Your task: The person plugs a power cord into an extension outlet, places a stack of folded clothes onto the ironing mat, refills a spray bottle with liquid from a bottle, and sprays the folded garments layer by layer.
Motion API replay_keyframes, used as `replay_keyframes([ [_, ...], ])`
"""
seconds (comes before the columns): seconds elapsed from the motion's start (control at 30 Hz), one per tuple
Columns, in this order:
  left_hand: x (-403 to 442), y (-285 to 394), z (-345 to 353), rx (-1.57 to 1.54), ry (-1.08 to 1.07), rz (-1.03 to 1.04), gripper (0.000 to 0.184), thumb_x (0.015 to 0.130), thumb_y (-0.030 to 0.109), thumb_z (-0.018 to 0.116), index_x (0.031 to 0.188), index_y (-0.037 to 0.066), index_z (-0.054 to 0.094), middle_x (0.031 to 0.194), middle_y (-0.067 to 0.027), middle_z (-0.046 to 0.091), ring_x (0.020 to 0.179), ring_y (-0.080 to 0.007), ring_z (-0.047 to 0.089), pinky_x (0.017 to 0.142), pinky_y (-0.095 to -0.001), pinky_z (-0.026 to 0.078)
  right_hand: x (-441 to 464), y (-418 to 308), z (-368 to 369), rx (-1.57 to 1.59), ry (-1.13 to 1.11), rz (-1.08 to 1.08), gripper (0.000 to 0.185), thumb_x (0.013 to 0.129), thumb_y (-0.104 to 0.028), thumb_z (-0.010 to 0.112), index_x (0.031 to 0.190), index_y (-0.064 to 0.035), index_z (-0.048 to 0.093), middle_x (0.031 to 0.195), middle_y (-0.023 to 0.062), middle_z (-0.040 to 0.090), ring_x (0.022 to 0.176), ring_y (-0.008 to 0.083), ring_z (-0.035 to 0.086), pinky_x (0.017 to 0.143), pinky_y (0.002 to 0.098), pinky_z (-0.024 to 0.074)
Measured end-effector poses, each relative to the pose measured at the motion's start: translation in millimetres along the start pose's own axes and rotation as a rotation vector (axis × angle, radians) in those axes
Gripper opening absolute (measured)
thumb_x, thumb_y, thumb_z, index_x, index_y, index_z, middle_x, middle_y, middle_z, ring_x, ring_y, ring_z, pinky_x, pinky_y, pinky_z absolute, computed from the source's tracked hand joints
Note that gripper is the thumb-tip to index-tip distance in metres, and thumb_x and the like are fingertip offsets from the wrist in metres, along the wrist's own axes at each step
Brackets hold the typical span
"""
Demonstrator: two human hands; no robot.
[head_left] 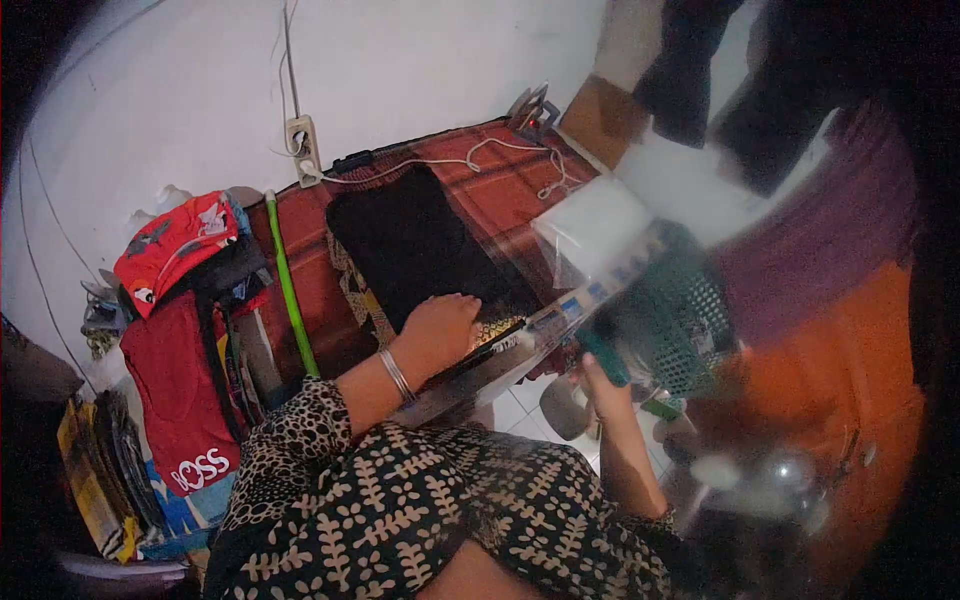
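My left hand (pixel 440 328), with bangles at the wrist, lies on the near end of a folded black cloth (pixel 415 235). Its fingers rest on the cloth, beside a gold patterned edge (pixel 497 330). My right hand (pixel 607 395) is lower and to the right, closed around a teal object (pixel 604 357) whose kind I cannot make out. A clear plastic strip with blue and white marks (pixel 575 305) runs slantwise between my hands, along the table's near edge. A stack of clear plastic sheets or bags (pixel 590 230) lies to the right of the cloth.
A red plaid cover (pixel 300 235) spreads under the cloth. Folded clothes (pixel 185 390) pile up at left, beside a green stick (pixel 288 285). An iron (pixel 535 112) with a white cord stands at the back near a power strip (pixel 303 148). A green basket (pixel 690 335) is at right.
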State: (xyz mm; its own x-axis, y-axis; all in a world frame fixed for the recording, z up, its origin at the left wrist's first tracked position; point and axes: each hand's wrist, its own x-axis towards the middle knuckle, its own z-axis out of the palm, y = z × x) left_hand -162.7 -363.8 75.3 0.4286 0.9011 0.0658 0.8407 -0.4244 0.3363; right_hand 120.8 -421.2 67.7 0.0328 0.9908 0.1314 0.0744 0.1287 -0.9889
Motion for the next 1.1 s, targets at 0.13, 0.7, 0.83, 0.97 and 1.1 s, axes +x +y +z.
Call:
replay_keyframes([
  [0.13,12,-6,-55,-0.206,-0.155,-0.166,0.040,0.097,0.027,0.049,0.127,0.002,0.056,0.128,-0.0218,0.058,0.115,-0.0368,0.059,0.098,-0.0432,0.047,-8,0,4,0.201,0.045,0.085,0.027,0.088,-0.019,0.070,0.102,0.0035,0.064,0.076,0.0054,0.064,0.064,0.0119,0.061,0.057,0.0264,0.0477],
  [0.7,56,-86,-165,-0.924,0.144,-0.458,0.044,0.095,0.036,0.057,0.107,-0.004,0.068,0.097,-0.0105,0.070,0.079,-0.0198,0.066,0.076,-0.0336,0.052,67,-61,85,0.234,-0.081,-0.045,0.027,0.089,-0.017,0.068,0.106,0.0030,0.064,0.081,0.0085,0.061,0.063,0.0161,0.059,0.053,0.0274,0.0476],
  [0.83,53,-91,-161,-0.761,0.168,-0.397,0.044,0.095,0.037,0.057,0.107,-0.003,0.068,0.096,-0.0094,0.070,0.081,-0.0189,0.065,0.077,-0.0335,0.051,73,-57,90,0.251,-0.035,-0.016,0.020,0.089,-0.015,0.068,0.101,0.0017,0.068,0.076,0.0041,0.065,0.056,0.0112,0.056,0.052,0.0261,0.0459],
  [0.97,51,-100,-159,-0.718,0.188,-0.306,0.045,0.094,0.039,0.058,0.107,-0.003,0.068,0.096,-0.0077,0.070,0.084,-0.0171,0.063,0.080,-0.0325,0.050,74,-44,79,0.160,-0.240,0.088,0.020,0.089,-0.014,0.067,0.102,0.0014,0.068,0.076,0.0050,0.064,0.055,0.0112,0.056,0.051,0.0261,0.0465],
  [1.1,46,-94,-165,-0.705,0.150,-0.333,0.047,0.097,0.039,0.049,0.118,-0.001,0.065,0.114,-0.0143,0.069,0.106,-0.0249,0.064,0.094,-0.0353,0.046,67,-28,69,0.195,-0.220,0.099,0.019,0.088,-0.014,0.068,0.100,0.0012,0.067,0.073,0.0035,0.060,0.056,0.0113,0.056,0.051,0.0266,0.0465],
])
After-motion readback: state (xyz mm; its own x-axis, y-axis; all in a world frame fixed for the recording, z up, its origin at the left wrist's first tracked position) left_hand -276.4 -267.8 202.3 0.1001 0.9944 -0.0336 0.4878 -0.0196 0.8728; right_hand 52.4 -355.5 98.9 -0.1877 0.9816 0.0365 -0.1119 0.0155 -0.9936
